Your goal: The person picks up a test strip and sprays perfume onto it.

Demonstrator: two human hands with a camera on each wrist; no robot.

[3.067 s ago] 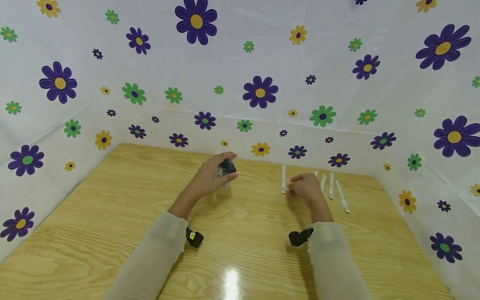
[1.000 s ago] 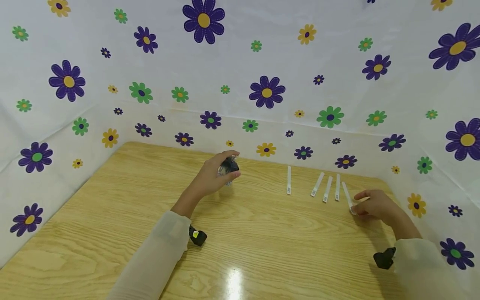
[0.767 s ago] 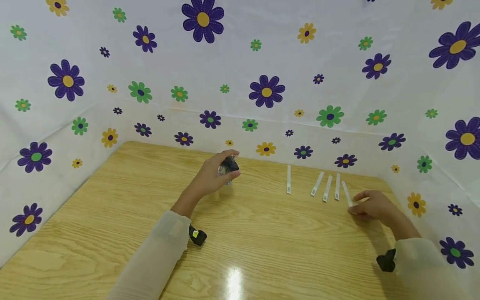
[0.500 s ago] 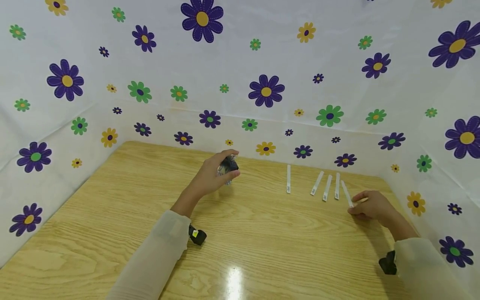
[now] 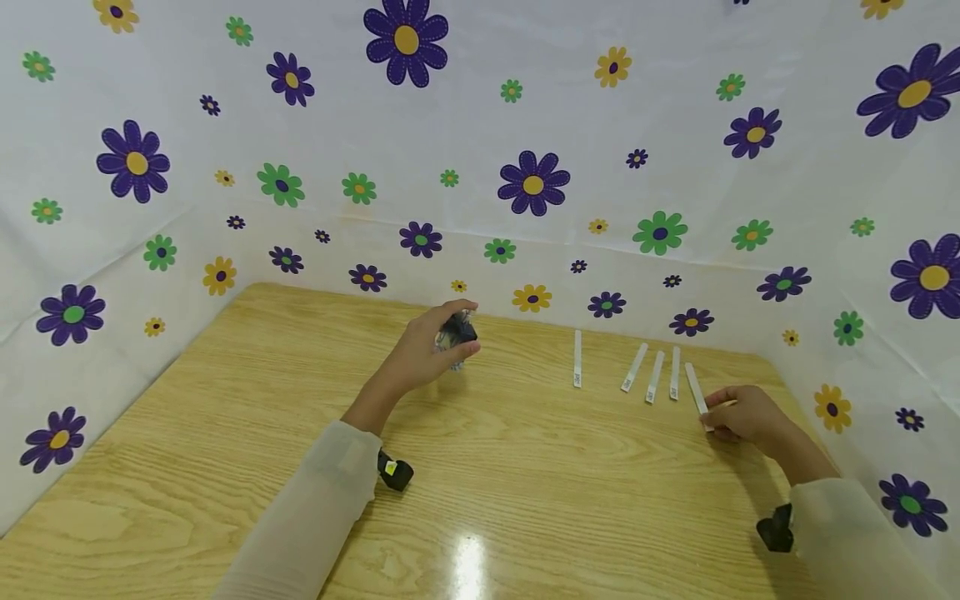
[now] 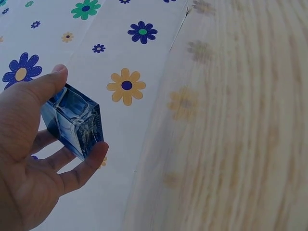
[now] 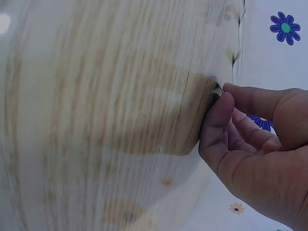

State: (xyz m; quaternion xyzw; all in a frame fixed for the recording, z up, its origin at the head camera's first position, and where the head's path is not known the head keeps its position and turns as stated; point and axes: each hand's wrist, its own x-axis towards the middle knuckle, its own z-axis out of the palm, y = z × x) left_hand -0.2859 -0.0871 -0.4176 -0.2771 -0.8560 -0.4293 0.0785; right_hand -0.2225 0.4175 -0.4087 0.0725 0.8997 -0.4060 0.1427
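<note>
My left hand [image 5: 423, 350] grips a faceted blue glass perfume bottle [image 5: 453, 332] above the back middle of the table. In the left wrist view the perfume bottle [image 6: 77, 120] sits tilted between the thumb and the curled fingers of my left hand [image 6: 33, 139]. At the right, my right hand [image 5: 750, 417] pinches the near end of the rightmost white paper strip [image 5: 696, 387]. In the right wrist view, the thumb and forefinger of my right hand [image 7: 260, 130] meet at the table surface; the strip is mostly hidden there.
Several more white strips with small dark print lie toward the back right; one strip [image 5: 577, 358] lies apart at their left. The wooden table [image 5: 525, 483] ends against a flower-printed white sheet [image 5: 465, 125] at the back and sides.
My right hand has moved from beside the leftmost strip to the rightmost one. Over the last second that strip has shifted slightly under its fingers. My left hand holds the perfume bottle in place.
</note>
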